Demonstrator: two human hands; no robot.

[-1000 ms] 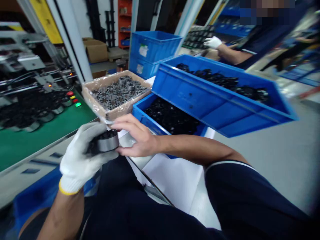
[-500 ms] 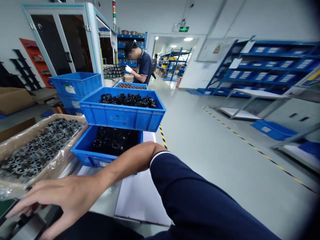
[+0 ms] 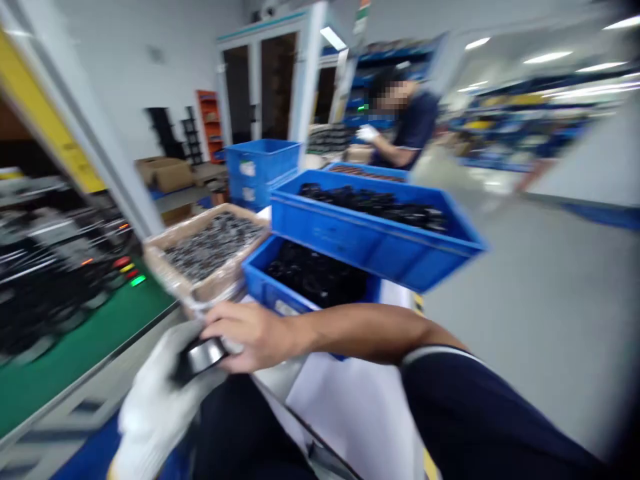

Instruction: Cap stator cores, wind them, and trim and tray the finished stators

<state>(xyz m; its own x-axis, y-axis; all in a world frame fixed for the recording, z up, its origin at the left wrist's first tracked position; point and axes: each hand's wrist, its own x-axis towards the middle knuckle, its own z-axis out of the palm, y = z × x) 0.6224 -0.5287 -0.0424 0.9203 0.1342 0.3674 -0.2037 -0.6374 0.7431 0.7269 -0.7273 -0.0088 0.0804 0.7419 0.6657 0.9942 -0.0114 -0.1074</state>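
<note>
Two grips seemingly steady one silver-sided part (image 3: 206, 355): my gloved left hand (image 3: 163, 393) cups, my bare right hand (image 3: 256, 337) pinches.

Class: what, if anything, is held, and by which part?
A silver part, left side in the left hand; the right hand at its right edge, grip blurred.

Head-worn view, facing forward and down
From close above and behind the gloved left hand (image 3: 160, 390) and bare right hand (image 3: 257, 337), it looks past them to the upper blue crate (image 3: 340, 238) and, farther, a co-worker (image 3: 421, 123).
</note>
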